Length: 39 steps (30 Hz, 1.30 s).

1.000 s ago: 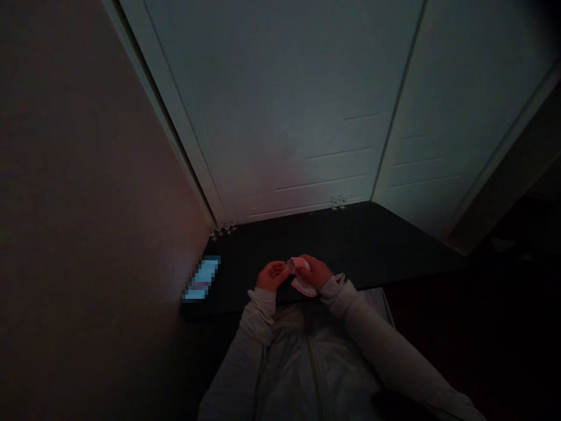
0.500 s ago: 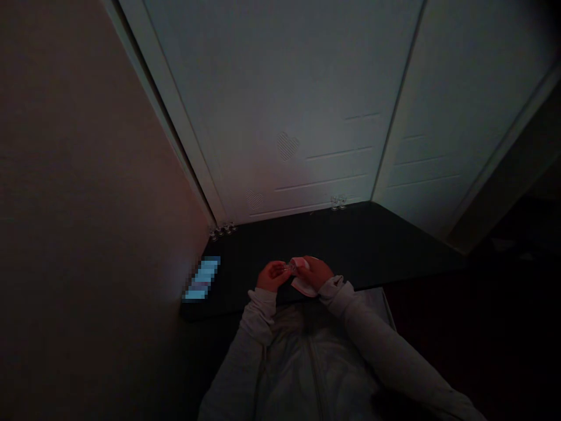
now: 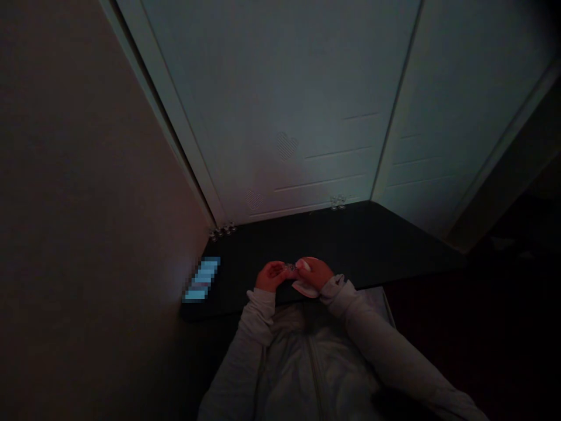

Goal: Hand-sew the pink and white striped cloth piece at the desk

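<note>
Close to the front edge of a dark tabletop (image 3: 342,240), both my hands work together. My left hand (image 3: 270,276) is closed, its fingertips pinching a small clear, shiny object (image 3: 290,268), perhaps glass; the dim light hides its exact shape. My right hand (image 3: 319,272) is closed around a pale cloth or tissue (image 3: 307,289), which hangs below the fingers. Its thumb and fingertips are right beside the clear object, and I cannot tell whether the cloth touches it.
Several small clear glass-like pieces (image 3: 222,230) stand at the back left corner, and two more (image 3: 337,202) by the back panel (image 3: 263,88). A blurred, lit phone-like screen (image 3: 201,279) lies at the left. A wall (image 3: 87,175) borders the left side.
My right hand has shifted slightly, and the cloth has drawn back from the clear object, so more of it shows between my hands. My left hand stays nearly in place.
</note>
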Available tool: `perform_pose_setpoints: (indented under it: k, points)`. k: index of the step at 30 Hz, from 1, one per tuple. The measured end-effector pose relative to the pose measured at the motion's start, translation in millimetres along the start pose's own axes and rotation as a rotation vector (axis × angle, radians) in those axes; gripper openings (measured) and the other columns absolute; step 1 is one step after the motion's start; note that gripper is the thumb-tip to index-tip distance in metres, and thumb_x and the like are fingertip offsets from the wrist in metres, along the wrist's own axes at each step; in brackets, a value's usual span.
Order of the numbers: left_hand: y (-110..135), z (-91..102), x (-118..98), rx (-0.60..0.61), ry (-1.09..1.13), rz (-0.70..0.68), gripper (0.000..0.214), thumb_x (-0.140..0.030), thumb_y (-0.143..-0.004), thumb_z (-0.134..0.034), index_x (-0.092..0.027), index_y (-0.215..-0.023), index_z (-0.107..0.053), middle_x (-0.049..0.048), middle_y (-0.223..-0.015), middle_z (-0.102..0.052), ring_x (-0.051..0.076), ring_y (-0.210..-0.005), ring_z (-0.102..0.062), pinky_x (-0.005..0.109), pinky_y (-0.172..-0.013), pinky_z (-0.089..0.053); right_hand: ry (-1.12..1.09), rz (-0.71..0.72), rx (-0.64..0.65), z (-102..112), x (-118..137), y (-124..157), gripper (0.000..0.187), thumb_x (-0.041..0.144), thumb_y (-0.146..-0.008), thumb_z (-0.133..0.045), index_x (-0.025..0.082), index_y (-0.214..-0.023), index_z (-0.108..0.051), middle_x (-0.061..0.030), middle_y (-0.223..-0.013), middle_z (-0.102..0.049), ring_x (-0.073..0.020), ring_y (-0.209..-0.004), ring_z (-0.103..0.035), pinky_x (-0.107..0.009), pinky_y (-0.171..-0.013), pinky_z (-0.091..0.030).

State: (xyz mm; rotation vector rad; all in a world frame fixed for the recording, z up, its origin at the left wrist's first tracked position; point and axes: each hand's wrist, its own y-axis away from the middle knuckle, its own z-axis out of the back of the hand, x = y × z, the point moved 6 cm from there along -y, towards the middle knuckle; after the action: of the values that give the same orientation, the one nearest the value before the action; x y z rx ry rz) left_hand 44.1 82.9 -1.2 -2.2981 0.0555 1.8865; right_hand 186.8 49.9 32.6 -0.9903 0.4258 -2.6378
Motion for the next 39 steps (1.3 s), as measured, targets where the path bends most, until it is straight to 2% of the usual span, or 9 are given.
perform_pose_setpoints:
  k: [8,15,20,24,28,31,35,39]
  points:
    - [0.6,-0.7,1.3,-0.009,0.023,0.004,0.035,-0.022,-0.041,-0.072,-0.014,-0.071,-0.058,0.0016,-0.065,-0.062,0.012,-0.063,-0.057,0.027,-0.066,-0.044,-0.284,-0.063,0.028,-2.0,-4.5,2.6,0.015,0.023,-0.069,-0.042,0.015,-0.059,-0.05,0.0011,-0.056,-0.05,-0.0091,-0.053,-0.043,-0.019,-0.049,-0.029]
    - [-2.8,0.9,6.2,0.019,0.072,0.028,0.036,-0.024,-0.041,-0.073,-0.013,-0.072,-0.059,0.0024,-0.069,-0.063,0.012,-0.066,-0.057,0.027,-0.069,-0.044,-0.476,-0.076,0.045,-2.1,-5.2,5.3,0.021,0.029,-0.072,-0.042,0.014,-0.06,-0.049,0.0005,-0.056,-0.05,-0.0093,-0.052,-0.044,-0.019,-0.047,-0.031]
    - [-4.5,4.8,7.8,-0.016,0.083,0.038,0.037,-0.025,-0.043,-0.072,-0.013,-0.076,-0.058,0.004,-0.073,-0.063,0.013,-0.068,-0.058,0.03,-0.071,-0.043,-0.502,-0.066,0.04,-1.4,-1.2,7.2,0.028,0.038,-0.075,-0.04,0.014,-0.066,-0.052,-0.0008,-0.061,-0.053,-0.0102,-0.056,-0.046,-0.02,-0.05,-0.034]
    - [-4.7,4.2,8.1,-0.011,0.101,0.052,0.038,-0.024,-0.042,-0.072,-0.013,-0.075,-0.058,0.0039,-0.072,-0.064,0.014,-0.069,-0.058,0.031,-0.073,-0.043,-0.509,-0.11,0.023,-4.3,-4.8,6.8,0.035,0.044,-0.076,-0.036,0.014,-0.071,-0.053,-0.0019,-0.064,-0.054,-0.0109,-0.057,-0.046,-0.021,-0.05,-0.035]
    - [-3.6,1.8,6.8,0.012,0.137,0.064,0.041,-0.022,-0.038,-0.074,-0.013,-0.074,-0.058,0.003,-0.071,-0.064,0.014,-0.07,-0.058,0.032,-0.075,-0.043,-0.414,-0.121,-0.03,-1.2,-6.6,4.9,0.035,0.044,-0.076,-0.036,0.015,-0.076,-0.055,-0.0027,-0.068,-0.055,-0.0124,-0.063,-0.048,-0.022,-0.055,-0.036]
    - [-1.9,-0.4,4.9,0.028,0.146,0.075,0.041,-0.021,-0.037,-0.074,-0.013,-0.074,-0.058,0.0031,-0.071,-0.064,0.015,-0.071,-0.058,0.033,-0.075,-0.043,-0.371,-0.107,-0.013,-0.1,-4.7,3.9,0.036,0.043,-0.078,-0.033,0.016,-0.082,-0.056,-0.0029,-0.072,-0.056,-0.0129,-0.066,-0.049,-0.023,-0.059,-0.037]
    - [0.4,-2.9,2.1,0.048,0.148,0.071,0.04,-0.02,-0.038,-0.074,-0.013,-0.074,-0.059,0.0032,-0.072,-0.064,0.015,-0.071,-0.058,0.032,-0.076,-0.043,-0.37,-0.073,-0.01,1.1,-1.8,3.6,0.036,0.042,-0.078,-0.032,0.016,-0.085,-0.056,-0.0035,-0.078,-0.058,-0.0134,-0.071,-0.05,-0.024,-0.064,-0.037]
    - [1.2,-3.6,2.9,0.052,0.131,0.077,0.039,-0.02,-0.039,-0.073,-0.013,-0.075,-0.059,0.0035,-0.071,-0.064,0.015,-0.071,-0.058,0.033,-0.076,-0.043,-0.392,-0.112,-0.01,-0.2,-3.8,4.0,0.039,0.045,-0.078,-0.032,0.016,-0.084,-0.057,-0.0023,-0.075,-0.057,-0.0121,-0.067,-0.05,-0.023,-0.062,-0.036]
